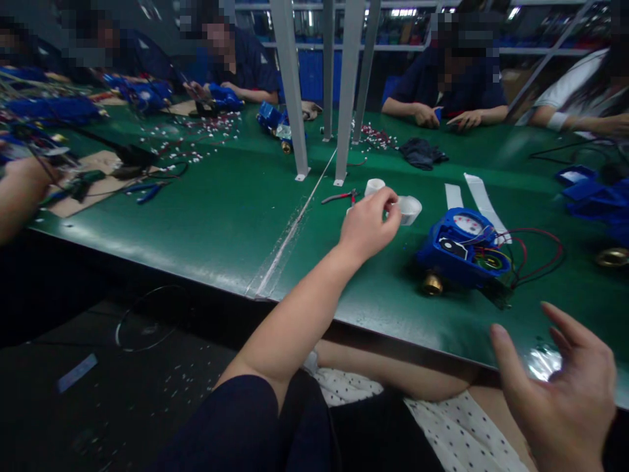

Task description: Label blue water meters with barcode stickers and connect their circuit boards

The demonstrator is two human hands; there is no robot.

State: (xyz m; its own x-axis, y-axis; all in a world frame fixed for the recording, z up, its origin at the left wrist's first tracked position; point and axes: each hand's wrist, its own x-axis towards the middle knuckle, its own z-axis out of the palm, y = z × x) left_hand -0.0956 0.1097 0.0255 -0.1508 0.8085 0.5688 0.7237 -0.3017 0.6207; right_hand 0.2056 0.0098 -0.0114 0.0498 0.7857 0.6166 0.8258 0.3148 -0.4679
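While the left hand reaches out over the green table, these lie about it, largest first:
table (206, 216): green mat, a taped seam running from the near edge up to the grey posts (295, 85).
meter (464, 249): blue housing, white dial on top, brass fitting at its near left; red and black wires loop off to the right. Long axis runs from near left to far right, dial end away from the person; it sits between the two hands.
right hand (565, 393): low at the near edge, fingers spread wide, palm up, holding nothing.
left hand (368, 223): arm stretched forward, fingers pinched together at the tape.
strips (479, 193): two white ones lying flat beyond the meter.
tape (409, 210): small white roll on its side, open core facing right, just beside the left fingertips; whether they grip it I cannot tell.
cutters (339, 196): red handles, just left of the tape.
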